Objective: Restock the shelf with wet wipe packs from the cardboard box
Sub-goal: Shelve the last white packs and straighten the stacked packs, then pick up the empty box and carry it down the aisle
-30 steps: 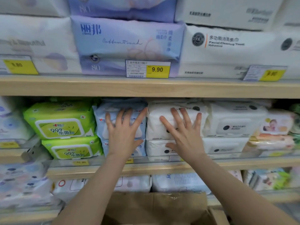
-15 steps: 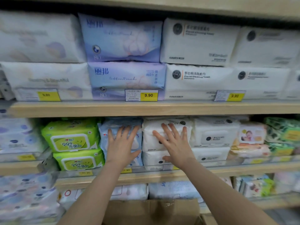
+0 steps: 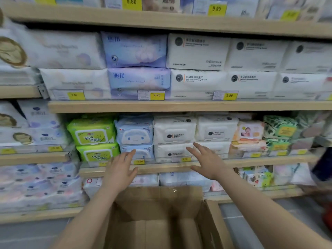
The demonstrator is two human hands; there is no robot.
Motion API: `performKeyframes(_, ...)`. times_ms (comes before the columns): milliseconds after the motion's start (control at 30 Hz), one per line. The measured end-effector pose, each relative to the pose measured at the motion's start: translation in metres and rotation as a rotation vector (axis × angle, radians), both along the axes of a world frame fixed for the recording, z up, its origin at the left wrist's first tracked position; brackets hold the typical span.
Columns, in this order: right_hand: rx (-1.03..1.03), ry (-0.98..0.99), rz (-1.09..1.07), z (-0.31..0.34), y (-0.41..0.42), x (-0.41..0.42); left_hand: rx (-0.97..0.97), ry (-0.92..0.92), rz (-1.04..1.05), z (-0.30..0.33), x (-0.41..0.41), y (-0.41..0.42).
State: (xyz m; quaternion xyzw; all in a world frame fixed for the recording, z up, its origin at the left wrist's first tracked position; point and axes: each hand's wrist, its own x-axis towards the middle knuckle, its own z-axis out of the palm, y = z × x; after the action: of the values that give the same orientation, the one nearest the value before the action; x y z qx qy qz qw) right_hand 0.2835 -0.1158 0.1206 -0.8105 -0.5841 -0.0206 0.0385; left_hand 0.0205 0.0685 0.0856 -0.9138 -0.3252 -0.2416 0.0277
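Up and to the left of the left hand (image 3: pixel 119 170) stand two lime-green soft plastic wipe packs (image 3: pixel 92 132), one on the other. The left hand is held flat with straight fingers and holds nothing; its fingertips lie before the lower of two pale-blue soft wipe packs with a cartoon face (image 3: pixel 135 135). Between both forearms, below the hands, the brown cardboard box (image 3: pixel 158 220) stands open. The right hand (image 3: pixel 208 161) is spread with fingers apart, also holding nothing, just before the white soft wipe packs with black round logos (image 3: pixel 173 134) on the light wooden shelf (image 3: pixel 251 161).
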Motion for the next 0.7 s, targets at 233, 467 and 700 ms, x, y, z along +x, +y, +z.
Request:
performKeyframes(233,-0.059,0.089,-0.077,-0.04,-0.034,-0.004,-0.124,0.041,-0.024,-0.04,-0.006,-0.018)
performKeyframes(467,-0.025,0.233,-0.152,-0.059,-0.05,-0.018,-0.21,0.129,-0.028,-0.056,-0.02,-0.034)
performKeyframes(700,-0.093,0.252,-0.219,-0.11,-0.076,-0.023,-0.364,0.174,0.099,-0.094,-0.029,-0.047)
